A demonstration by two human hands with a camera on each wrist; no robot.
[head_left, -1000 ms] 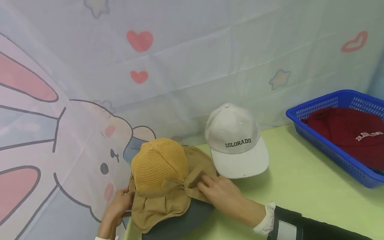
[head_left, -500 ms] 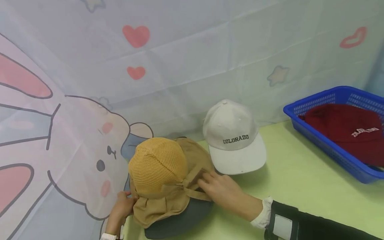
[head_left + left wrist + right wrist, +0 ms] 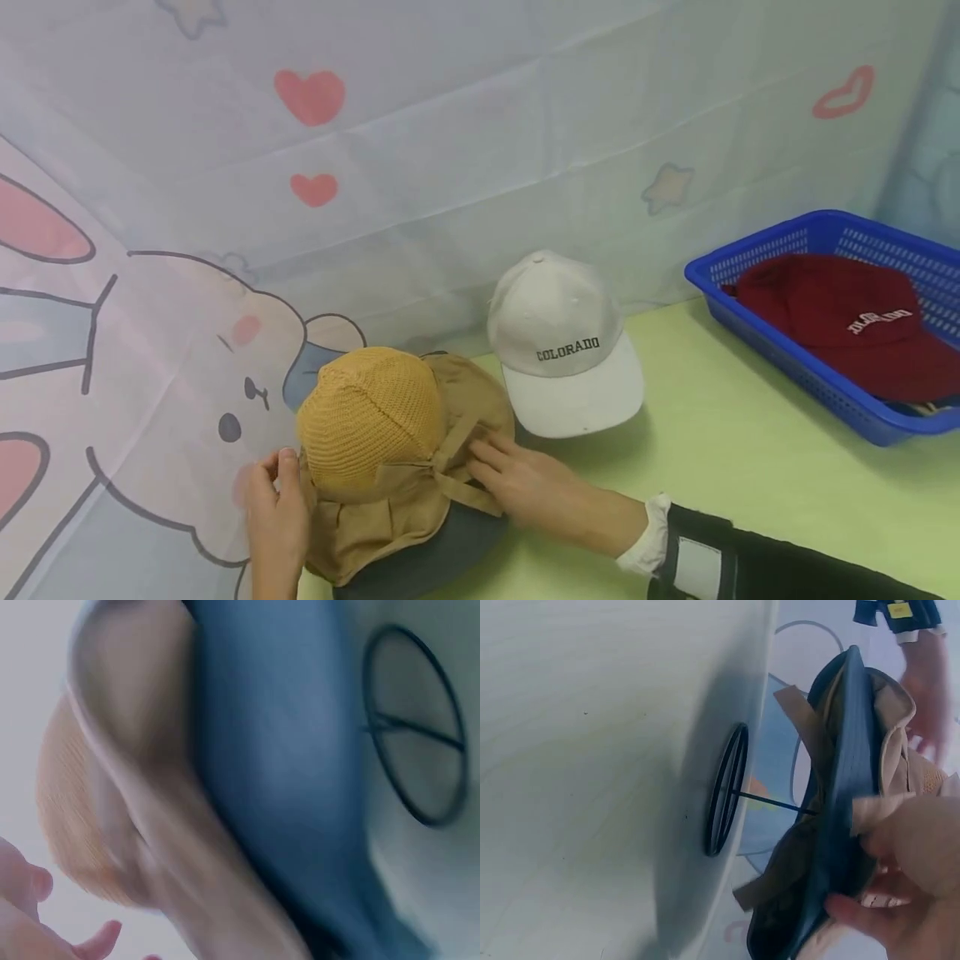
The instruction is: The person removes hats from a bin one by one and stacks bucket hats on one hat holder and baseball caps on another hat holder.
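left hand [image 3: 273,508] risen beside yellow hat [image 3: 367,425]

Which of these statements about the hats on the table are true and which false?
1. The white cap reads COLORADO. True.
2. The red cap lies on the bare table. False: it lies in the blue basket.
3. The right hand touches the yellow hat. True: its fingers rest on the hat's tan ribbon.
4. The left hand is on the white cap. False: it is at the yellow hat's left side.
5. The yellow hat sits on top of a dark grey hat. True.
6. The white cap is inside the basket. False: it stands on the green table.
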